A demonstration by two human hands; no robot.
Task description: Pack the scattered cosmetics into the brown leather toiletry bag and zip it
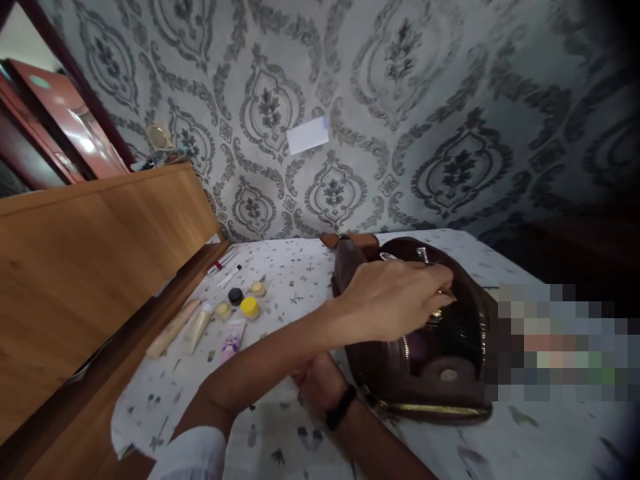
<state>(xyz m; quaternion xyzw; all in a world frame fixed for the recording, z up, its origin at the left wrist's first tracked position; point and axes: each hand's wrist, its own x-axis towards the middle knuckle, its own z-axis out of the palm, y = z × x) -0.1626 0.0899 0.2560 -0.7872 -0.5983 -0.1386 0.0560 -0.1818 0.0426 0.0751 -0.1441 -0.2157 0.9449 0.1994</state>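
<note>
My left hand (395,300) reaches across to the open brown bag (435,403). Its fingers are bent and pressed together over the bag's opening, beside a small gold-coloured piece (437,312); what they grip, if anything, is too unclear to name. Lower down, my right hand (319,383), with a black band at the wrist, is curled above the cloth left of the bag. The left forearm partly covers it, and whatever may be inside it is hidden. My left forearm passes above a pink-and-white tube (233,339).
Small jars, including a yellow-lidded one (250,308) and a black one (235,297), lie on the patterned cloth (285,267) with tubes (199,327). A wooden panel (100,247) borders the left side. Patterned wallpaper (270,107) rises behind; a blurred patch covers the right.
</note>
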